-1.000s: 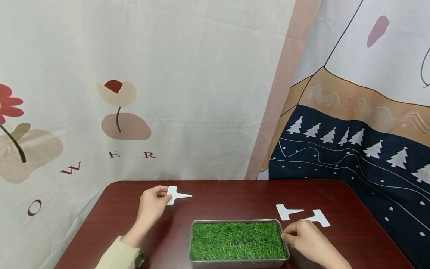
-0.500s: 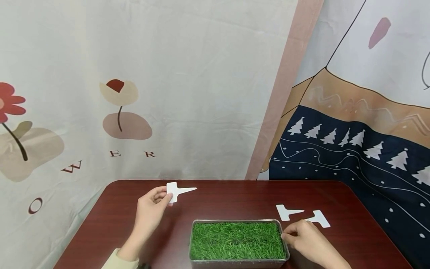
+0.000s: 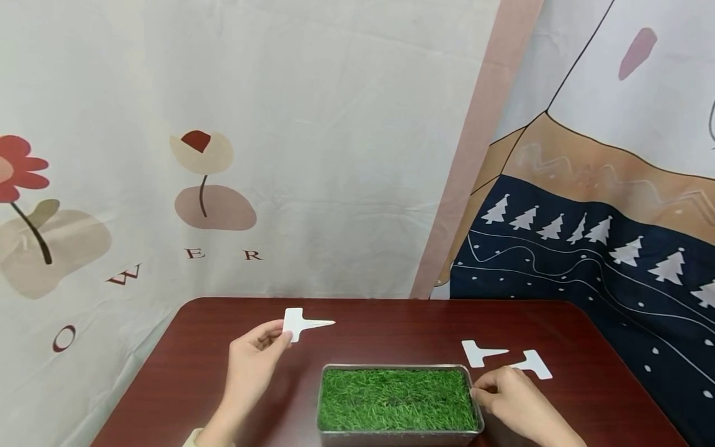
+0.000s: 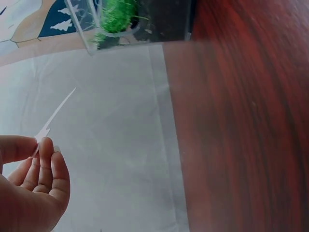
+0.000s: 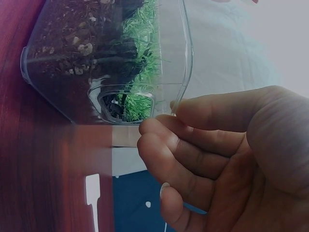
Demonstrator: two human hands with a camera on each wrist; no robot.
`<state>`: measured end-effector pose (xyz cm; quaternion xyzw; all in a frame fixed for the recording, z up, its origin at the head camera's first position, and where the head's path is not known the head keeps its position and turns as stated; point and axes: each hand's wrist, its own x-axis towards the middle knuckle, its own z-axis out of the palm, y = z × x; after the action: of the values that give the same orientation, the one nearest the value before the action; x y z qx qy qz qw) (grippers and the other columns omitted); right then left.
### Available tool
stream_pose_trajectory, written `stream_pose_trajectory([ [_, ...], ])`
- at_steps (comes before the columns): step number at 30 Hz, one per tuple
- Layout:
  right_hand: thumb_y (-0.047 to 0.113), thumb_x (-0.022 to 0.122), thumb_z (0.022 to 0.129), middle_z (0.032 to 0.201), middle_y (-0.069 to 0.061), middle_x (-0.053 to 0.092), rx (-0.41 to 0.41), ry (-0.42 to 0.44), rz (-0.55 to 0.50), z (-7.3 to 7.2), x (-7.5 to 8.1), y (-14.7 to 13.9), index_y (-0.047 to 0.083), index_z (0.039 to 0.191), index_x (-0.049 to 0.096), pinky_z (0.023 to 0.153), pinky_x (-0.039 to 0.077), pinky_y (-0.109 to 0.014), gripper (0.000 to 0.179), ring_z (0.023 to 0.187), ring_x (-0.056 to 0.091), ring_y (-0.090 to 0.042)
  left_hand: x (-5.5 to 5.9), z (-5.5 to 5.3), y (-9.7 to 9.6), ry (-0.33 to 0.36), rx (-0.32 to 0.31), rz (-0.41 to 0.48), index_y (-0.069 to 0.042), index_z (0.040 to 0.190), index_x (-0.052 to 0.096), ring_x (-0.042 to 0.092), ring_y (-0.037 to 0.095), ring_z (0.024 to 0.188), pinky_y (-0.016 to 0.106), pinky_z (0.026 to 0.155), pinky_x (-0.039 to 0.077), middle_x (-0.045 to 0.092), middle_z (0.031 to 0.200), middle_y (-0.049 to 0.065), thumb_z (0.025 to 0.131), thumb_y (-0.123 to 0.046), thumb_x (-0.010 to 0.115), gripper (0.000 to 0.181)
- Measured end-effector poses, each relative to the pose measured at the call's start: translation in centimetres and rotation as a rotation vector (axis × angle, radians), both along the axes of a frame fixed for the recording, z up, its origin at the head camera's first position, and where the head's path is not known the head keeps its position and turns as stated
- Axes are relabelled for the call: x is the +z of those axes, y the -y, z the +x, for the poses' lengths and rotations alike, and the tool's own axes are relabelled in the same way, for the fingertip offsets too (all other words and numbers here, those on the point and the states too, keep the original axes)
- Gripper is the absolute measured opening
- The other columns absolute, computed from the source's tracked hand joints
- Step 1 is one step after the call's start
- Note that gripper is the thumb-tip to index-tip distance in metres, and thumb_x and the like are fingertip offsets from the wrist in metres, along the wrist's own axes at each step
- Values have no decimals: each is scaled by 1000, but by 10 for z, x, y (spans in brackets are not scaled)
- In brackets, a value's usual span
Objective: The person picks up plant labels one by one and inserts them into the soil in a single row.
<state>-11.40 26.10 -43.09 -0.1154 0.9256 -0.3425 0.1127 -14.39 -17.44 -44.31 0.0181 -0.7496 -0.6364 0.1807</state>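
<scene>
My left hand (image 3: 249,366) pinches a white T-shaped plant label (image 3: 293,325) by its broad head, thumb on top, above the table left of the box. Its pointed stem aims right. In the left wrist view the label (image 4: 57,114) appears nearly edge-on between thumb and fingertips. A clear plastic box (image 3: 399,439) of soil, topped with green grass (image 3: 391,400), stands in front of me. At its right end my right hand (image 3: 519,403) pinches the rim between thumb and fingers. An oval cut-out (image 5: 126,107) shows in that end wall in the right wrist view.
Two more white plant labels, one nearer the box (image 3: 477,354) and one farther right (image 3: 538,365), lie beyond my right hand; its fingers overlap the second one's stem. The dark red table (image 3: 380,338) ends at a printed curtain (image 3: 346,186) behind.
My left hand has shifted slightly right with the label, whose stem tipped upward and then came back toward level. The right hand stays at the box rim; the head view has shifted slightly.
</scene>
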Motion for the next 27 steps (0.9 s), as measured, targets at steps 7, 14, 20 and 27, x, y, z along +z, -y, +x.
stream_pose_trajectory([
  [7,12,73,95,76,7,70,-39,13,37,0,1,3,14,90,81,57,41,-29,10,65,51,-12,9,10,-7,-51,-6,2,6,112,76,73,11,74,21,67,57,77,91,14,92,2,77,20],
  [14,11,73,95,77,6,71,-62,27,29,1,1,4,12,89,81,56,39,-29,10,64,50,-13,9,16,-15,-107,-31,-35,3,109,78,73,12,75,19,67,57,78,92,12,91,0,79,18],
  [20,11,73,95,77,7,71,-57,17,28,0,2,4,11,89,81,56,40,-28,10,65,50,-12,9,18,-19,-109,-85,-40,-1,105,80,74,13,77,23,69,59,79,90,7,90,1,80,15],
  [27,11,72,96,70,7,65,-32,3,19,1,0,3,12,88,80,55,38,-28,11,62,47,-9,5,21,-21,-188,-198,-130,-5,105,81,73,12,81,26,71,60,78,95,3,89,5,78,19],
])
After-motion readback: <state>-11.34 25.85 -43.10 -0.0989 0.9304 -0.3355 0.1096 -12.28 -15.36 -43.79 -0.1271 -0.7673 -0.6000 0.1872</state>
